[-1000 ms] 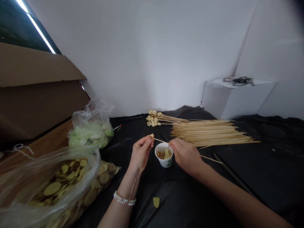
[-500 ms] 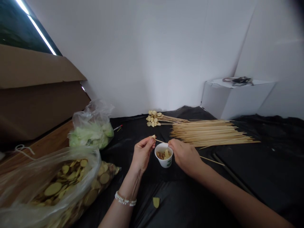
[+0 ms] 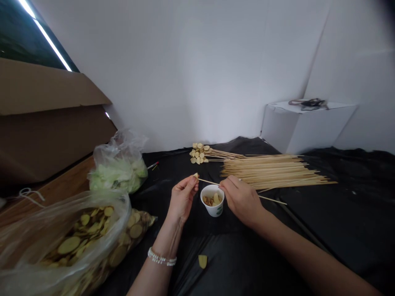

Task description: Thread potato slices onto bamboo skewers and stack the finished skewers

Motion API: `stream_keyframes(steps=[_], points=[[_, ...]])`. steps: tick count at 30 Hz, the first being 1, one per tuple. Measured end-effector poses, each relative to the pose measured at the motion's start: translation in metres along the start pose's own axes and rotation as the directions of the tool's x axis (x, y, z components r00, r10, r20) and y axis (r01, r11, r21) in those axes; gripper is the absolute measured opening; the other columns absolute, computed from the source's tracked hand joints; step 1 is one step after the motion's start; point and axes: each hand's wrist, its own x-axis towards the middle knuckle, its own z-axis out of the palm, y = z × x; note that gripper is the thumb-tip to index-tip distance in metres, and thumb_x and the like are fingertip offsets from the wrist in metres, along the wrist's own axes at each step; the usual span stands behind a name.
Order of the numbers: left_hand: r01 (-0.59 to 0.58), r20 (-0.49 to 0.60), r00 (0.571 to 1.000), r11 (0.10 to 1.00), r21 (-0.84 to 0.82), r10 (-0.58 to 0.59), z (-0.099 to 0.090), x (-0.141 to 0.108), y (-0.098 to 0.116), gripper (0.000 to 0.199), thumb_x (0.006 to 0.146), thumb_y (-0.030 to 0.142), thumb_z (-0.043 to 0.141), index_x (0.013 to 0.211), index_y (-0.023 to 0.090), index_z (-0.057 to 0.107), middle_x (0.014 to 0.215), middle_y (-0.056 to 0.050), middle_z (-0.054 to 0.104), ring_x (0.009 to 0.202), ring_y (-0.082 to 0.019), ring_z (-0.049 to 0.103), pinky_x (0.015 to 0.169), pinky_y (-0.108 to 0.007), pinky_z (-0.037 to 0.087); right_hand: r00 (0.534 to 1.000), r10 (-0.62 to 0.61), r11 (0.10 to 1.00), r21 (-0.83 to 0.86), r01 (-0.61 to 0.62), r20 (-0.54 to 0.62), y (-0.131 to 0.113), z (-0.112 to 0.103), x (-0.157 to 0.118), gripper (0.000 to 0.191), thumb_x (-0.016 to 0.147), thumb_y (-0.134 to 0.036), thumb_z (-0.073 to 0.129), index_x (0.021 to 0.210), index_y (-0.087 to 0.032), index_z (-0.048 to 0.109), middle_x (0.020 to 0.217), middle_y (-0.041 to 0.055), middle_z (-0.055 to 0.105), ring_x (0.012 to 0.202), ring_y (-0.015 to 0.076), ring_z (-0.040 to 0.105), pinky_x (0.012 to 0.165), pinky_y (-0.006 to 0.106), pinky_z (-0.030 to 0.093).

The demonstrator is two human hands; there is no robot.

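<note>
Between thumb and fingers, my left hand (image 3: 184, 195) pinches a potato slice (image 3: 196, 176). A thin wooden skewer (image 3: 209, 181) runs from that slice into my right hand (image 3: 242, 198), which is closed around it; the skewer's other end sticks out to the right. Whether the tip has pierced the slice is hidden by my fingers. Below and between the hands stands a white paper cup (image 3: 212, 211) with potato pieces in it. A single cut potato slice (image 3: 203, 261) lies on the black sheet (image 3: 234, 263) nearer to me.
An open plastic bag of potato slices (image 3: 123, 205) sits at left, with a bag of pale green vegetable (image 3: 119, 170) behind it. Loose skewers (image 3: 271, 172) lie beyond my right hand, beside skewered slices (image 3: 199, 154). A white box (image 3: 308, 127) and cardboard box (image 3: 52, 123) stand farther off.
My left hand has shifted slightly left with the slice. More of the skewer shows between the hands, and its right end sticks out a little less far. The cup has stayed put.
</note>
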Motion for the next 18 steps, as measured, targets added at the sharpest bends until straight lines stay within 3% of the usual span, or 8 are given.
stream_keyframes(steps=[3, 9, 11, 18], points=[[0.009, 0.011, 1.0, 1.0, -0.006, -0.009, 0.0015, -0.0012, -0.0004, 0.021, 0.061, 0.022, 0.08, 0.079, 0.011, 0.075, 0.074, -0.005, 0.066, 0.059, -0.006, 0.052, 0.058, -0.018, 0.044, 1.0, -0.005, 1.0, -0.005, 0.005, 0.009, 0.0002, 0.0016, -0.0009, 0.025, 0.094, -0.02, 0.04, 0.079, -0.018, 0.06, 0.072, 0.0021, 0.058, 0.064, 0.0139, 0.053, 0.06, 0.027, 0.031], [0.012, 0.032, 0.999, 1.0, 0.016, -0.013, 0.0035, -0.0026, -0.0009, 0.021, 0.061, 0.022, 0.08, 0.079, 0.012, 0.075, 0.074, -0.005, 0.066, 0.058, -0.005, 0.051, 0.058, -0.019, 0.044, 0.971, 0.091, 0.985, 0.126, -0.121, 0.223, 0.0, 0.0017, 0.0011, 0.021, 0.094, -0.02, 0.039, 0.085, -0.019, 0.058, 0.076, -0.0001, 0.064, 0.069, 0.0128, 0.058, 0.059, 0.025, 0.032], [0.006, 0.028, 1.0, 1.0, 0.029, -0.006, 0.0035, -0.0024, -0.001, 0.022, 0.061, 0.023, 0.08, 0.078, 0.012, 0.075, 0.071, -0.004, 0.066, 0.058, -0.005, 0.051, 0.058, -0.018, 0.044, 0.964, 0.101, 0.982, 0.132, -0.137, 0.245, 0.0004, 0.0012, 0.0019, 0.021, 0.094, -0.021, 0.039, 0.087, -0.019, 0.059, 0.078, 0.0001, 0.064, 0.071, 0.013, 0.059, 0.061, 0.025, 0.032], [-0.01, -0.014, 1.0, 1.0, 0.022, 0.01, 0.0019, -0.0019, 0.0011, 0.022, 0.06, 0.024, 0.081, 0.078, 0.012, 0.075, 0.071, -0.004, 0.065, 0.059, -0.006, 0.052, 0.057, -0.018, 0.044, 0.999, 0.007, 0.996, 0.09, -0.011, 0.04, 0.001, 0.0031, 0.0001, 0.023, 0.095, -0.025, 0.039, 0.089, -0.018, 0.06, 0.08, 0.0027, 0.061, 0.071, 0.0132, 0.056, 0.062, 0.025, 0.034]])
